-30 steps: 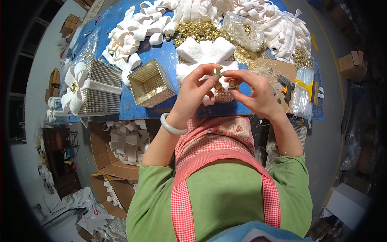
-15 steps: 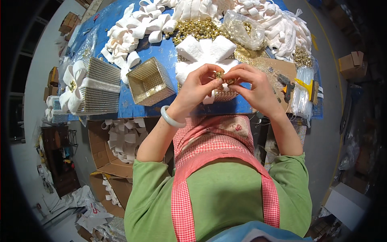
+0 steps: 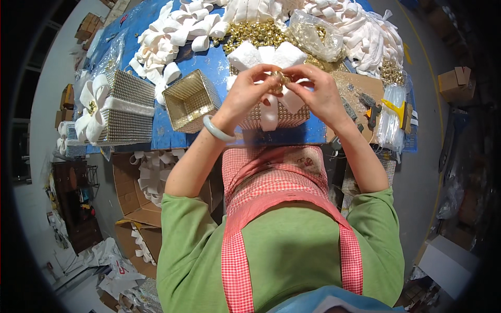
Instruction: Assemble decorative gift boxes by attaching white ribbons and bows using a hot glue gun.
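My left hand (image 3: 249,89) and my right hand (image 3: 319,94) meet fingertip to fingertip around a small cluster of shiny gold bells (image 3: 280,78). Both hands are closed in a pinch; how the bells are joined is too small to tell. Beneath them a fluffy white bow (image 3: 290,55) lies on a box with a gold, beaded surface (image 3: 292,119), partly hidden by my hands. One white ribbon tail (image 3: 269,117) hangs down the box's near side. On my left wrist is a pale bangle (image 3: 216,129).
Left on the blue table (image 3: 167,136) stand an open gold box (image 3: 194,107) and a finished-looking beaded box (image 3: 133,117) with a white bow (image 3: 90,110). Behind lie loose gold bells (image 3: 255,34), a plastic bag (image 3: 313,36) and white ribbon loops (image 3: 180,26). A glue gun (image 3: 370,110) sits right.
Both hands have risen slightly away from me with the gold bells, uncovering more of the box's near side and the hanging ribbon tail.
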Action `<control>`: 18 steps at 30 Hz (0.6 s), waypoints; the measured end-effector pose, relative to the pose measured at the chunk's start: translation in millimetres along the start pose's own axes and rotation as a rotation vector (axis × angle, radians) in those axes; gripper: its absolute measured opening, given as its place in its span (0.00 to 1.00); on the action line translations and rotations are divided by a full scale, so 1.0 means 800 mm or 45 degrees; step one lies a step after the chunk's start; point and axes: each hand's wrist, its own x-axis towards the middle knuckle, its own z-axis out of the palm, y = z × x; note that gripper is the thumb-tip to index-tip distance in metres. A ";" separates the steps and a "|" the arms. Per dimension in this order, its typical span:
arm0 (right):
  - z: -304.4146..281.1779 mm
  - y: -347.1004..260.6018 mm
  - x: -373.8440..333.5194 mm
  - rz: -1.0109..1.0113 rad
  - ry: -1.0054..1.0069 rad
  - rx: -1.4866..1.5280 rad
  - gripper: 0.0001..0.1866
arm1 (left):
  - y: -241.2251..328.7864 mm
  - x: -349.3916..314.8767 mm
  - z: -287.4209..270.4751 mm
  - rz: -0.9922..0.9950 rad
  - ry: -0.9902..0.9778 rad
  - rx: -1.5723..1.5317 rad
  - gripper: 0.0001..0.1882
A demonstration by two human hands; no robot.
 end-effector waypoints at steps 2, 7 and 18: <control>0.001 0.007 0.014 -0.074 0.003 -0.076 0.12 | 0.009 0.009 -0.010 0.021 -0.001 0.013 0.17; 0.008 0.024 0.047 -0.096 0.046 -0.243 0.11 | 0.026 0.037 -0.028 0.059 0.048 0.355 0.16; 0.038 0.066 0.038 -0.007 -0.023 -0.482 0.12 | -0.011 0.048 -0.029 0.064 0.180 0.944 0.12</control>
